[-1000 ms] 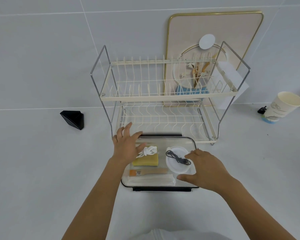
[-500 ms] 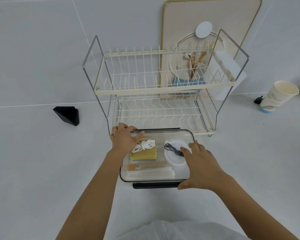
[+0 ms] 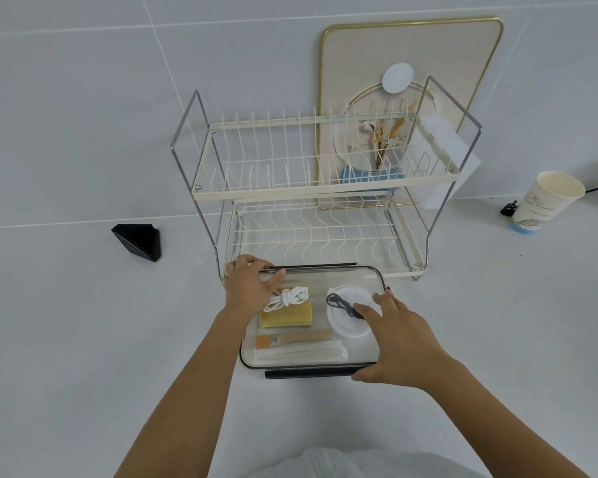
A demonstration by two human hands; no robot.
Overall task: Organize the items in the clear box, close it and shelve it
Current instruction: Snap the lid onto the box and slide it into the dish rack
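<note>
The clear box (image 3: pixel 346 276) sits on the white surface in front of a two-tier dish rack (image 3: pixel 325 188), its clear lid on top. Inside lie a white coiled cord (image 3: pixel 292 295), a yellow sponge (image 3: pixel 287 317), a small brush (image 3: pixel 292 339), a white flat packet (image 3: pixel 301 353) and a white round dish (image 3: pixel 349 326) with a black cable (image 3: pixel 340 302). My left hand (image 3: pixel 249 288) presses the lid's far left corner, fingers over the back edge. My right hand (image 3: pixel 399 334) lies flat on the lid's right side, thumb at the front edge by a black latch (image 3: pixel 308 373).
A black wedge-shaped object (image 3: pixel 139 241) lies to the left of the rack. A paper cup (image 3: pixel 546 201) and a black plug (image 3: pixel 508 208) stand at the right. A gold-framed board (image 3: pixel 408 63) leans against the wall behind the rack.
Both hands have come down onto the lid: the left hand went to the far left corner, the right hand slid to the right side and spread flat.
</note>
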